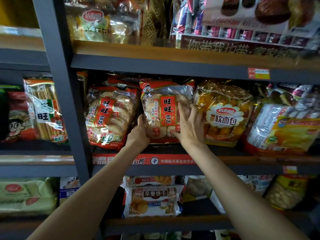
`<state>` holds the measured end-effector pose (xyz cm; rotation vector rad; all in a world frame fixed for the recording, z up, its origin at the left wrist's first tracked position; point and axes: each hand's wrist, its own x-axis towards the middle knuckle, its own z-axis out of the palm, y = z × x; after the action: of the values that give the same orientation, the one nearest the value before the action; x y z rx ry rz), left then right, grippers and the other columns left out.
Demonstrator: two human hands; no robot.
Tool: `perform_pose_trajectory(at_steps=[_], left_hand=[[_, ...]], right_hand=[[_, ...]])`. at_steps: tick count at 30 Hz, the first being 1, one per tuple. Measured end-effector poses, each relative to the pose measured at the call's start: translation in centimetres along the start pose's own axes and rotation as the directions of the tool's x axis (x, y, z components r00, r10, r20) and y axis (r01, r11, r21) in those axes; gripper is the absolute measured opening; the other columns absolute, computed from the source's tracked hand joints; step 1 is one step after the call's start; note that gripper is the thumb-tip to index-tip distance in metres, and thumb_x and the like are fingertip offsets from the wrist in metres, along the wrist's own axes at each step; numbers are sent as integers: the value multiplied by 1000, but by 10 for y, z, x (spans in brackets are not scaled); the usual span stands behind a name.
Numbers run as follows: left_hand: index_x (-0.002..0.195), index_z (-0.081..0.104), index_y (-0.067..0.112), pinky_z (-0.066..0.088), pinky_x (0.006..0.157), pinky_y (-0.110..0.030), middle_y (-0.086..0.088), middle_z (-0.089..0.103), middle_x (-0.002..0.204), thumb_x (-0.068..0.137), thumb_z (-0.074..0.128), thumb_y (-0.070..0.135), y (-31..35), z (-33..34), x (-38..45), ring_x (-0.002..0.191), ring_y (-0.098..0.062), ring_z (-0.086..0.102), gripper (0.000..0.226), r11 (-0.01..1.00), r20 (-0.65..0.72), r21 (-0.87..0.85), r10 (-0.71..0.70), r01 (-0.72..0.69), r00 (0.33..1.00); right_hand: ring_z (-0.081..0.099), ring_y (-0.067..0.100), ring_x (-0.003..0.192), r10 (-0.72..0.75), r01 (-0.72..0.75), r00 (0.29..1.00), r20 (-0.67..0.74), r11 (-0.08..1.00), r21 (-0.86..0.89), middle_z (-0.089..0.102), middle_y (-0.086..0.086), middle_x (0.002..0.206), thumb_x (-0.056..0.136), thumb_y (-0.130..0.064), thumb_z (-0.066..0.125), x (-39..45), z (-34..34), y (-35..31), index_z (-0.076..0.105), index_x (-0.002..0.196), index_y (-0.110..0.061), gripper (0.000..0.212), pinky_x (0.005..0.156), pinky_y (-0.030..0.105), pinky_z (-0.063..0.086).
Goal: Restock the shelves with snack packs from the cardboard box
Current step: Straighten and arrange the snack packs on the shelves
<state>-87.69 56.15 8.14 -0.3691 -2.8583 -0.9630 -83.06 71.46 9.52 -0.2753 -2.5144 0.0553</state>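
The dark metal shelving [155,66] is seen filling the view, and its middle shelf [225,150] is reached by both arms from below. On that shelf a red rice cracker pack [162,108] is held upright between the hands, its long axis running vertically and its base set at the shelf's front edge. The pack's lower left edge is gripped by the left hand [138,132], fingers curled behind it. The right hand [188,125] is laid on the pack's front with fingers spread, thumb pressed near the lower right corner. The pack lies directly ahead of both hands, neither being clearly nearer. Just left of the left hand a matching rice cracker pack [109,116] is leaned; just right of the right hand a yellow soft bread bag [225,113] is touching the held pack. The gap between these neighbours is judged tight, so a straight push backward seems required. The cardboard box is not in view.
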Motion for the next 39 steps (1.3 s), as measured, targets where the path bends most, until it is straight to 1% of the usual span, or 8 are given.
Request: perform_pose_trajectory(at_steps=[6, 14, 18, 23, 26, 32, 36, 39], left_hand=[[148, -14, 16, 48, 84, -41, -17, 51, 131, 89, 60, 20, 7, -10, -2, 108, -34, 59, 94, 995, -36, 94, 40, -36, 999], [149, -1, 13, 50, 83, -35, -14, 29, 143, 90, 53, 14, -1, -15, -26, 113, -32, 54, 80, 961, -227, 168, 253, -218, 941], [139, 32, 4, 51, 83, -44, -20, 49, 125, 83, 39, 8, -28, -29, -35, 108, -38, 53, 56, 898, -445, 319, 423, -302, 789], [147, 7, 7, 19, 114, -50, -26, 14, 149, 84, 46, 0, -46, -45, -32, 139, -45, 12, 74, 936, -294, 350, 155, -44, 943], [148, -9, 9, 1, 115, -55, -21, -11, 154, 87, 38, -1, -57, -47, -21, 140, -44, -17, 78, 918, -127, 395, 7, 44, 992], [147, -14, 28, 31, 108, -45, -20, -22, 152, 90, 40, -2, -58, -54, -19, 142, -44, 10, 84, 970, -75, 141, -189, 198, 979], [145, -18, 35, 35, 106, -46, -16, -18, 154, 89, 45, -4, -51, -53, -16, 141, -42, 9, 92, 968, -160, 165, -165, 191, 973], [146, -12, 38, 22, 111, -54, -9, -27, 154, 89, 53, 14, -56, -47, 1, 141, -44, -12, 89, 973, -108, 166, -141, 158, 984]], right_hand=[[30, 35, 128, -110, 110, 992, 70, 994, -3, -9, 15, 153, 78, -3, 70, -7, 2, 8, -3, 149, -29, 105, 81, 32, 52], [24, 36, 132, -85, 90, 995, 55, 991, -98, 12, 17, 151, 81, -21, 69, -6, -21, -20, 21, 145, -16, 80, 106, 47, 30], [49, 28, 118, -248, 259, 966, -72, 927, 273, 43, 11, 134, 84, -23, 65, -3, -32, -69, 46, 130, -10, 51, 96, 36, 42], [54, 14, 70, -246, 38, 916, 316, 840, 542, 54, 3, 106, 90, -10, 55, 6, -19, -128, 18, 146, -26, 69, 58, 13, 41], [58, 35, 103, -190, -94, 868, 460, 845, 527, 32, 21, 140, 90, -2, 48, 11, -3, -144, -7, 146, -38, 86, 61, 32, 45], [52, 16, 87, -177, -88, 922, 345, 770, 632, 29, 14, 138, 83, 5, 60, 14, 3, -150, 0, 147, -41, 98, 55, 16, 37], [57, 28, 110, -171, 13, 944, 282, 874, 486, 13, 17, 152, 82, 11, 56, 23, -6, -146, -5, 147, -39, 102, 82, 29, 47], [56, 31, 110, -183, 56, 903, 390, 947, 315, 40, 16, 141, 84, 3, 55, 29, -7, -143, -3, 148, -30, 93, 94, 41, 43]])
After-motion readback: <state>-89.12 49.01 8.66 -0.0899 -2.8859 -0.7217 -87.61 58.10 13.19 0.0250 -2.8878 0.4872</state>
